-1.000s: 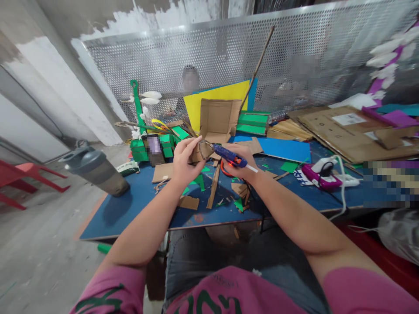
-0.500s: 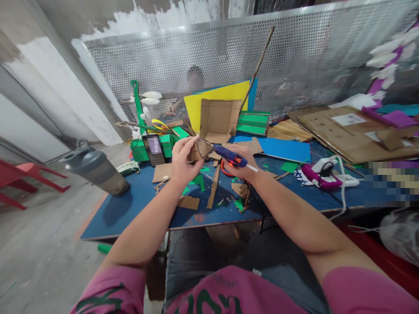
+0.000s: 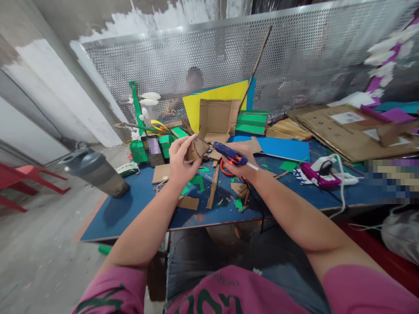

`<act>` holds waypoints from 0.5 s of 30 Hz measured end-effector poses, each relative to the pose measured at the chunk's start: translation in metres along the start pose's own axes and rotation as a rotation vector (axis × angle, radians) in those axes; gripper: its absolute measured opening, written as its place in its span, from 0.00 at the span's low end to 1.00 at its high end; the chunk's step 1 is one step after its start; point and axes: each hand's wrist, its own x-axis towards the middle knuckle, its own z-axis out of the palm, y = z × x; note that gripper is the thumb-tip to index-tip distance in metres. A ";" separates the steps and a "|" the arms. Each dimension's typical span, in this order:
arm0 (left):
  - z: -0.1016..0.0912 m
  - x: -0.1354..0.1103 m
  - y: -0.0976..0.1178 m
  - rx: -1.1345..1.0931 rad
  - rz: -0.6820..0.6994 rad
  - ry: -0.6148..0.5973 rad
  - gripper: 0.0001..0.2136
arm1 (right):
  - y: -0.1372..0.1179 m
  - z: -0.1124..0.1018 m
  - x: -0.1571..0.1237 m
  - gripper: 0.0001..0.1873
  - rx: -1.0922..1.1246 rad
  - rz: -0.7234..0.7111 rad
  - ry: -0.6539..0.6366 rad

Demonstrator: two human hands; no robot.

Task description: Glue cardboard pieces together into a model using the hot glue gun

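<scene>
My left hand (image 3: 182, 158) grips a small folded cardboard piece (image 3: 198, 148) between thumb and fingers, holding it above the table. My right hand (image 3: 241, 160) is closed around a blue glue gun (image 3: 230, 153) with a red light and a white glue stick out of its back end. The gun's nozzle points left, close to the cardboard's edge; whether it touches, I cannot tell. Below the hands lie green paper scraps (image 3: 197, 183) and a cardboard strip (image 3: 214, 186). Behind them stands an open cardboard box (image 3: 218, 115).
A grey shaker bottle (image 3: 98, 168) stands at the left of the blue table (image 3: 131, 213), near a phone (image 3: 153, 150). A magenta power strip (image 3: 322, 174) with cables lies at right. Flat cardboard (image 3: 337, 131) is stacked behind it. A perforated metal panel (image 3: 157, 56) backs the table.
The glue gun's nozzle has drawn slightly away from the cardboard, to the right. My left hand with the cardboard has shifted a little left and the view has moved slightly.
</scene>
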 end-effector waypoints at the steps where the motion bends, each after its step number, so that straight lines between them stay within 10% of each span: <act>1: 0.000 0.000 0.000 0.000 0.001 0.000 0.36 | -0.001 -0.001 0.000 0.05 0.002 0.005 0.004; 15: 0.000 0.000 0.001 -0.004 0.017 -0.012 0.34 | -0.001 0.000 -0.002 0.06 0.027 0.002 -0.016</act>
